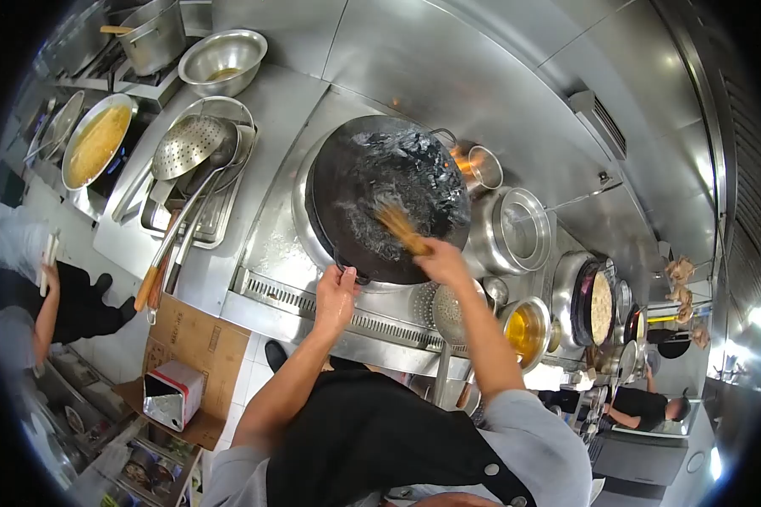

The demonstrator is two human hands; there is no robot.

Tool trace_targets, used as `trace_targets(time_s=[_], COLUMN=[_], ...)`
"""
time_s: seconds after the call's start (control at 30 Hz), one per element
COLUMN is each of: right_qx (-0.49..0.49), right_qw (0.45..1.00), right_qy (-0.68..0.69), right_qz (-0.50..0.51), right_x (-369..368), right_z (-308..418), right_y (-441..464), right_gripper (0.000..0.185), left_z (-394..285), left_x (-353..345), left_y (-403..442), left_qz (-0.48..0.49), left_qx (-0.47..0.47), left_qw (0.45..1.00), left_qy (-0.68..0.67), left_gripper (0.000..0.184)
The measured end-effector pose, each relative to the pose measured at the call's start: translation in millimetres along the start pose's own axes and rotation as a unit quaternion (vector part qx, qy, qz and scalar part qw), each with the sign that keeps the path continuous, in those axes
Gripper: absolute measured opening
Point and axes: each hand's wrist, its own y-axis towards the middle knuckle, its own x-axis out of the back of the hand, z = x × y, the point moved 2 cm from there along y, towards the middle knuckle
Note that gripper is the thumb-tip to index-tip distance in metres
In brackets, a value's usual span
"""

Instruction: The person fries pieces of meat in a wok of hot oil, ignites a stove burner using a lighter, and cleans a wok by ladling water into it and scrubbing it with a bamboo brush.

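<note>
A large dark wok (347,203) sits tilted on the steel range, with water or foam spread over its inside. My left hand (336,297) is closed at the near rim, around the small loop handle (353,273). In my right hand (442,262) is a bamboo wok brush (400,226), its bristles pressed against the wet inside of the wok. Flames show past the wok's far right side, close to a small metal pot (484,167).
To the left, a perforated skimmer (190,150) and ladles rest over a steel tray (216,232). On the right stand a lidded pot (524,228), a bowl of yellow oil (526,334) and another pan (600,306). Other people stand at far left and far right.
</note>
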Motion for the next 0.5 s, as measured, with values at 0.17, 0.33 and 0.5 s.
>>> trace_targets(time_s=[0.17,0.33,0.5], right_qx=[-0.067,0.019,-0.022], right_qw=[0.991,0.998,0.984], right_qy=[-0.031,-0.039,0.037], right_qz=[-0.115,-0.038,-0.174], right_x=[50.7,4.1,30.0], right_z=[-4.2,1.7,-7.0], right_y=[69.1,14.4,85.8], right_gripper=[0.038,0.040,0.047], left_z=[-7.0,-14.8,-20.0], left_x=[-1.7,-0.7,6.9], left_y=[2.0,4.2,16.1], left_qz=[-0.014,-0.018,-0.009], left_qx=[0.028,0.004,0.022], left_qw=[0.999,0.998,0.994], left_qy=[0.035,0.060,0.103], left_gripper=[0.026,0.028,0.029])
